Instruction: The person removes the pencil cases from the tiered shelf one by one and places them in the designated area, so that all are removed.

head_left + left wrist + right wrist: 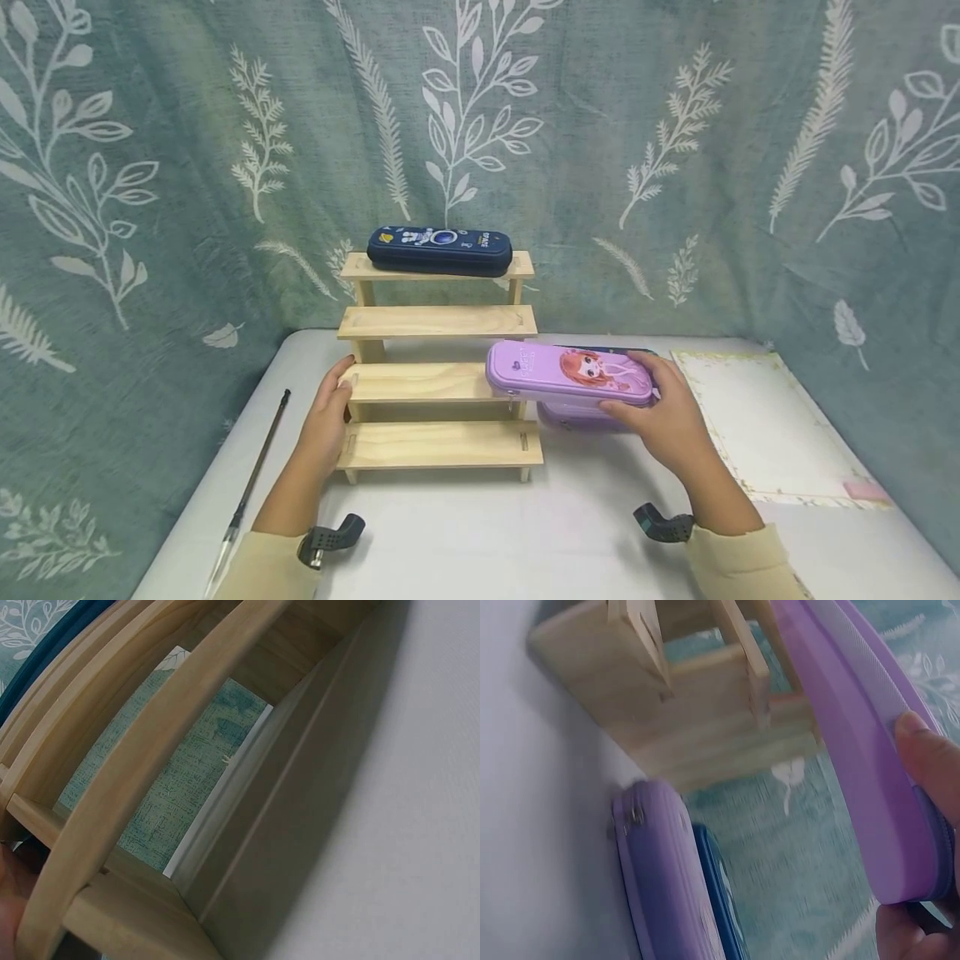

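"Which step?"
"Shelving, I judge: my right hand (669,417) pinches a purple case (540,371) at the right end of the wooden rack (442,448); my left hand (326,421) grips the rack's left."
"Next?"
"Probably settling it level, below the rack-top navy case (442,252)."

Rack: we place it on the desk (585,533), left of middle, toward the back edge.
Top tier: we log one case (442,250) on it.
Held case (555,371): in the right hand (667,408), before the rack's right end; we can't tell tier contact.
Front case (664,870): on the desk, right of the rack.
Second case (718,900): just by the front case, behind or atop, we can't tell.
Sheet (765,425): by the desk's right edge.
Rod (258,461): along the left edge.
Backdrop (570,192): behind the back edge.
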`<state>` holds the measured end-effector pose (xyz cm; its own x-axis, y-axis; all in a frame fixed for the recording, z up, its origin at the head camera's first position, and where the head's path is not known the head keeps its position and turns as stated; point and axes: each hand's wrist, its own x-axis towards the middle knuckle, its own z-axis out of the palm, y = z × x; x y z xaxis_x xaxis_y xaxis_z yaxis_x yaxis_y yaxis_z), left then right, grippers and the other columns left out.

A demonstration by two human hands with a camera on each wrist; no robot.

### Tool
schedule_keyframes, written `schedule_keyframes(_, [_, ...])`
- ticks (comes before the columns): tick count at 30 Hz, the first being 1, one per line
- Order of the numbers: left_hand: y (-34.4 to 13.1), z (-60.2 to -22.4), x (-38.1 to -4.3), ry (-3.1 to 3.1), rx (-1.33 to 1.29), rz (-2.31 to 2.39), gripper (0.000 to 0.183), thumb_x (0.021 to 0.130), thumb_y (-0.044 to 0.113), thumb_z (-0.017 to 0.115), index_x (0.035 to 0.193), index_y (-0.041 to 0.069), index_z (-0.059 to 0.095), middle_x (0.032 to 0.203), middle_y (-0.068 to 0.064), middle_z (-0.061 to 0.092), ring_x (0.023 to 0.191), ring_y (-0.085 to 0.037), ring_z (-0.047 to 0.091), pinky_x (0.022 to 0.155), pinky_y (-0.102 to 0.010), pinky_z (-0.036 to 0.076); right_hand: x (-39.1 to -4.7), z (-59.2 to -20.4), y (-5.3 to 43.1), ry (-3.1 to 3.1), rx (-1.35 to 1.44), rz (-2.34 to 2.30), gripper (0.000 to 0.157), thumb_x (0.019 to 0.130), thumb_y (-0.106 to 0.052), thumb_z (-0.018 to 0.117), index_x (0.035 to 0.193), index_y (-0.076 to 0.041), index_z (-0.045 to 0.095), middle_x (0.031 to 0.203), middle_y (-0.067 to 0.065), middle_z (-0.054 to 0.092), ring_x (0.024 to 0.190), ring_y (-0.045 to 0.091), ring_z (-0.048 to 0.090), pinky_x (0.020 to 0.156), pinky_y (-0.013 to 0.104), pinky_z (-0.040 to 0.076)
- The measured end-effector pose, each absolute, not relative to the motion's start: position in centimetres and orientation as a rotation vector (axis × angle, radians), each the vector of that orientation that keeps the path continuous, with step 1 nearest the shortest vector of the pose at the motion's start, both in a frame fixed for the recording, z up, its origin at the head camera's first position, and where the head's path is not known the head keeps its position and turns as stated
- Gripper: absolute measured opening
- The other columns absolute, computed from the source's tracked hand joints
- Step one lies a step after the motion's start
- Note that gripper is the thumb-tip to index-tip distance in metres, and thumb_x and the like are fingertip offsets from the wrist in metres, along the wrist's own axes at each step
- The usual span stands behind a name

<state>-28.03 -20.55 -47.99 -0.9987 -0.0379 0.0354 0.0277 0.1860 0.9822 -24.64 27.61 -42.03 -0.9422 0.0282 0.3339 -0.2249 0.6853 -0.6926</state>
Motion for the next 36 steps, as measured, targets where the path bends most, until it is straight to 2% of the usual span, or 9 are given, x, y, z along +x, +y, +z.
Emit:
schedule_keyframes(10, [-20.9,-48.5,-27.4,-2.397,0.036,-2.005,0.051,0.115,0.036,0.026,0.166,0.038,0.023,0.175,0.001,0.017,0.163,-0.026,0.012,0.131,-0.056,0.012,-22.5,-43.1,31.9,-2.615,-0.055,1.161,0.1,0.087,-0.049,0.085,0.162,-0.006,0.035,0.162,0.028,0.035,0.148,0.055,0.033,0.114,0.073,0.033])
schedule_keyframes(14, [-21.0,-48.7,-27.5,-2.403,0.038,-2.011,0.051,0.115,0.034,0.025,0.167,0.036,0.021,0.175,0.0,0.015,0.163,-0.027,0.009,0.131,-0.057,0.009,-22.1,-43.7,33.6,-2.604,-0.089,1.153,0.1,0.088,-0.049,0.083,0.162,-0.004,0.034,0.162,0.03,0.033,0.148,0.057,0.031,0.113,0.073,0.033])
schedule_keyframes(25, [-20.6,-48.2,-27.8,-2.375,0.008,-1.983,0.05,0.115,0.037,0.025,0.166,0.039,0.023,0.175,0.002,0.017,0.163,-0.025,0.012,0.131,-0.056,0.011,-21.5,-45.8,36.4,-2.67,-0.165,1.143,0.103,0.088,-0.054,0.082,0.162,-0.002,0.033,0.161,0.036,0.03,0.145,0.061,0.032,0.113,0.075,0.031])
schedule_keyframes(36, [-20.5,-48.0,-27.6,-2.366,0.002,-1.982,0.05,0.115,0.037,0.026,0.165,0.038,0.025,0.174,0.002,0.019,0.163,-0.025,0.013,0.131,-0.056,0.011,-21.6,-47.8,37.2,-2.812,-0.049,1.078,0.102,0.083,-0.051,0.087,0.158,-0.002,0.039,0.159,0.036,0.033,0.144,0.061,0.033,0.11,0.076,0.034])
